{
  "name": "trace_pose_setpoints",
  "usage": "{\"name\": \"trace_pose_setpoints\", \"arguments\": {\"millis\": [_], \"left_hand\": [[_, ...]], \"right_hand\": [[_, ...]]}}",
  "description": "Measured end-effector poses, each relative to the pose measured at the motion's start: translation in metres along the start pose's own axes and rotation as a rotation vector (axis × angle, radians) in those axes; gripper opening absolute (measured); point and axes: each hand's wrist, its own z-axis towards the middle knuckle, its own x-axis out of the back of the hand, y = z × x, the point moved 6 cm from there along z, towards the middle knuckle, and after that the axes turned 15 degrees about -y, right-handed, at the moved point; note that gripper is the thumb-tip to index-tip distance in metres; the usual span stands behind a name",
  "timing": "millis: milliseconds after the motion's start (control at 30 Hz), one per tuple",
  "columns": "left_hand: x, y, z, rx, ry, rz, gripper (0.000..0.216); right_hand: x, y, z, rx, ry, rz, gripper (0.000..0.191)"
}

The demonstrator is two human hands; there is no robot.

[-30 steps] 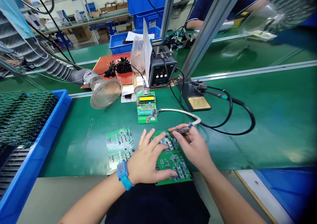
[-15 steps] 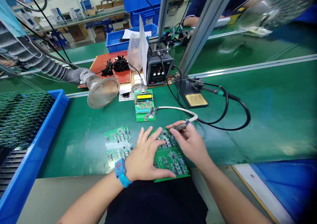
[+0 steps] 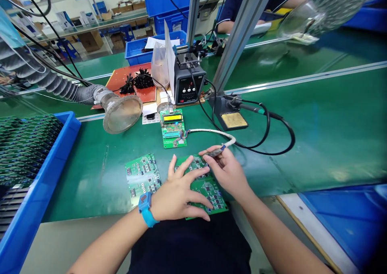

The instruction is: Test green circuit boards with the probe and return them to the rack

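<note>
My left hand, with a blue wrist strap, lies with fingers spread over a green circuit board at the table's front edge. My right hand pinches a grey, tape-wrapped probe at the board's upper right; its tip is too small to make out. From the probe a white-sleeved cable runs to a green tester board with a lit yellow display. A second circuit board lies left of my left hand.
A blue bin at left holds several stacked circuit boards. Behind stand a fume duct nozzle, a soldering station and an iron stand with looping black cable. A metal post rises behind; a person's arm shows beyond.
My left hand's fingers have spread wider and shifted right across the board. My right hand keeps the probe near the board's upper right. The whole view has shifted slightly.
</note>
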Motion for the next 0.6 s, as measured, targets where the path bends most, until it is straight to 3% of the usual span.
{"name": "trace_pose_setpoints", "arguments": {"millis": [600], "left_hand": [[-0.0020, -0.0017, -0.0006, -0.027, 0.049, -0.021, 0.023]], "right_hand": [[-0.0006, 0.0016, 0.0013, 0.014, -0.007, 0.015, 0.018]]}}
